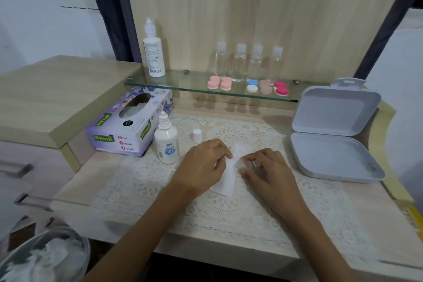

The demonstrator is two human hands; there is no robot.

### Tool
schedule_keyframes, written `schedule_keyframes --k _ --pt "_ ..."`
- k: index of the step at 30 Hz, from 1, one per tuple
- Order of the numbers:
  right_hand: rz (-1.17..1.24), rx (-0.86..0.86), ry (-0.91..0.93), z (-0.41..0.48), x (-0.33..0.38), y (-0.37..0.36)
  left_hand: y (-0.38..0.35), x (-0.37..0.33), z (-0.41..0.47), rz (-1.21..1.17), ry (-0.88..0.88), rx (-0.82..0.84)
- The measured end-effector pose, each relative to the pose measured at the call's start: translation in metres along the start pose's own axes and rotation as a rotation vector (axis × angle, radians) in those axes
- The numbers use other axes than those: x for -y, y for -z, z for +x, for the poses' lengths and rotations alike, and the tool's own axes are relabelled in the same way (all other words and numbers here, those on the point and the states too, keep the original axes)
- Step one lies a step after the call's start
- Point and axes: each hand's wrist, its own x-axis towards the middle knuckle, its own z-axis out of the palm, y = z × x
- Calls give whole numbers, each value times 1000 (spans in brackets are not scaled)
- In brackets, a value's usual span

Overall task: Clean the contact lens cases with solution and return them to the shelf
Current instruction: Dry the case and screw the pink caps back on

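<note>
In the head view, the left hand pinches the upper part of a white paper tissue between thumb and curled fingers. The rest of the sheet trails down from that grip onto the cream lace mat. Just right of the pinch, the right hand curls its fingers round a clear plastic piece, which seems to be a lens case but is too blurred to make out. The piece touches the tissue's edge.

Left of the left hand's grip, close by, stands a small white solution bottle with a blue label, uncapped. Its white cap sits upright just behind the knuckles. Farther left lies a purple flowered tissue box.

Behind and above both grips runs a glass shelf. On it, straight beyond the hands, sit round lens cases: two pink pairs, a blue-and-white pair, a beige pair and a magenta pair. Four clear capped bottles stand behind them, and a tall white bottle stands at the shelf's left end.

Right of the right hand, well apart, a pale grey hinged plastic box rests open. Below and far left of the grips, a round bin holds crumpled white tissues.
</note>
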Motion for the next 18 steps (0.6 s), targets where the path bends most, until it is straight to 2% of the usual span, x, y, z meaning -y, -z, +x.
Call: schedule_keyframes --k 3,11,18 --pt "-7 -4 6 1 0 -1 3 0 -2 62 -51 35" --pt "-21 4 7 1 -1 -2 7 -3 2 199 -52 194" --pt "-22 -2 4 1 0 -2 7 -6 10 225 -38 205"
